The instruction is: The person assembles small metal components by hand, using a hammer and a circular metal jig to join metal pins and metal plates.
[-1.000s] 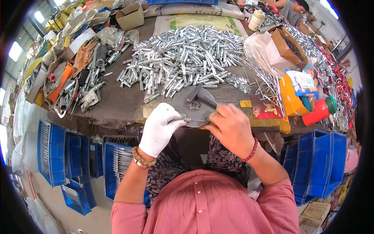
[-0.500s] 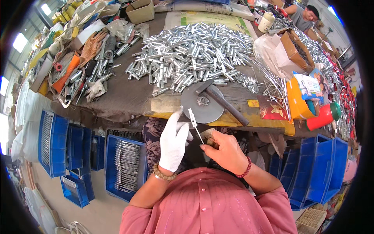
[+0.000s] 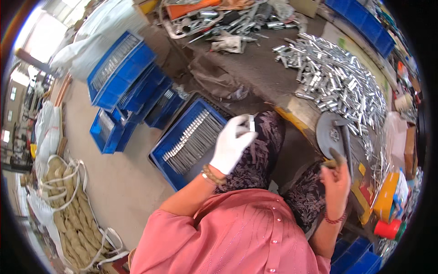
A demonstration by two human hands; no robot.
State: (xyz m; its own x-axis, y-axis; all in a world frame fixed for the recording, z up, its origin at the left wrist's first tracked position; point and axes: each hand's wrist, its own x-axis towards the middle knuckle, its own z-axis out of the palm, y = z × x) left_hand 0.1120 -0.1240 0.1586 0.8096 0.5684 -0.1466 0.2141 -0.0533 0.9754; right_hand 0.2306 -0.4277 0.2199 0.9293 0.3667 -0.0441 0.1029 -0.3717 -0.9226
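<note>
My left hand [image 3: 233, 139], in a white glove, is closed on a slim metal rod with a silvery sleeve [image 3: 252, 123]; the sleeve shows beyond the fingertips, and the glove hides most of the rod. The hand is raised over my patterned trouser leg, beside a blue bin [image 3: 180, 182] of rods in neat rows. My right hand [image 3: 336, 182], bare with dark coverings on some fingertips, is near the table edge by a round grey disc [image 3: 326, 130]. Its fingers are apart with nothing visible in them. A hammer [image 3: 349, 141] lies across the disc.
On the table lies a large heap of short metal tubes [image 3: 333, 77]. Tools and scrap parts [image 3: 228, 23] fill the far left part. Stacked blue bins [image 3: 123, 86] stand left on the floor. A yellow box [image 3: 385, 196] and a red-green canister [image 3: 388, 229] are at the right.
The view has swung left. My left hand has carried the rod from in front of the disc toward the blue bin. My right hand has let go of the rod and moved apart.
</note>
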